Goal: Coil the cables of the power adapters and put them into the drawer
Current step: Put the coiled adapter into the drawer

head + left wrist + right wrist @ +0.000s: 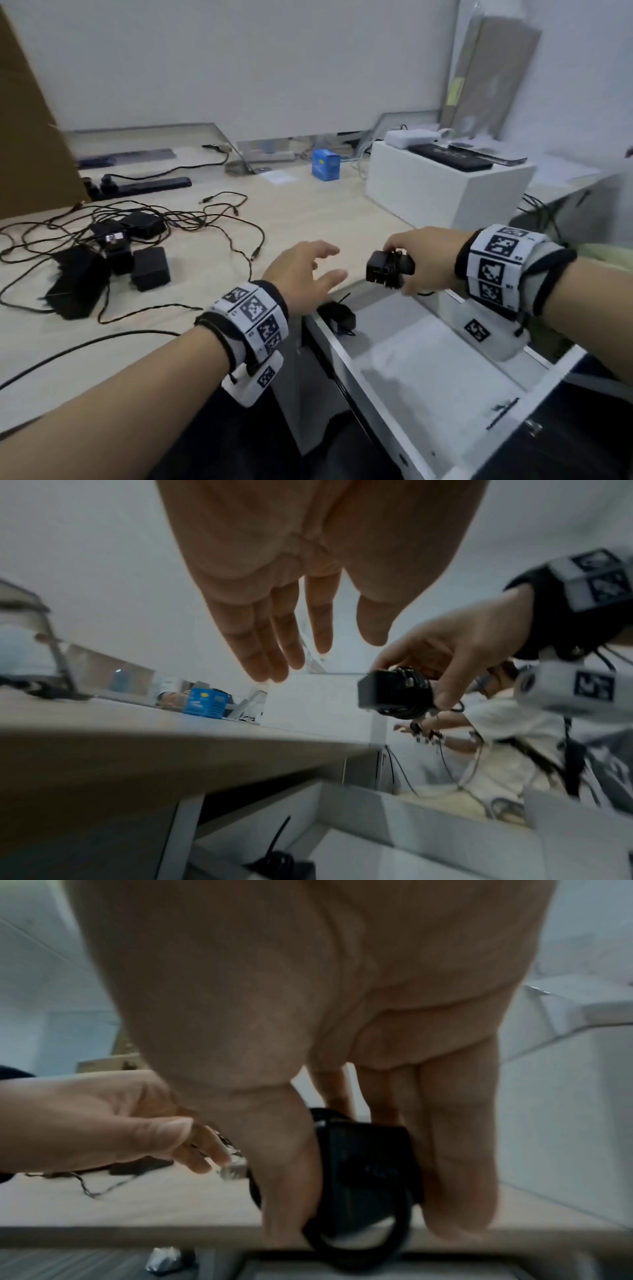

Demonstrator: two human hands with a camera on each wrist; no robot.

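My right hand (411,263) grips a black power adapter (387,269) with its cable coiled round it, held above the back corner of the open white drawer (428,359). The same adapter (369,1172) sits between thumb and fingers in the right wrist view, and the adapter (394,693) also shows in the left wrist view. My left hand (308,270) hovers just left of it, fingers spread and empty. One coiled black adapter (337,317) lies in the drawer's far left corner. Several uncoiled adapters (113,260) with tangled cables lie on the desk at left.
A white box (445,185) with a power strip and dark devices on top stands at the back right. A blue carton (325,164) is near the wall. Black power strips (144,186) lie at the back left. A person in white (507,739) sits beyond the desk.
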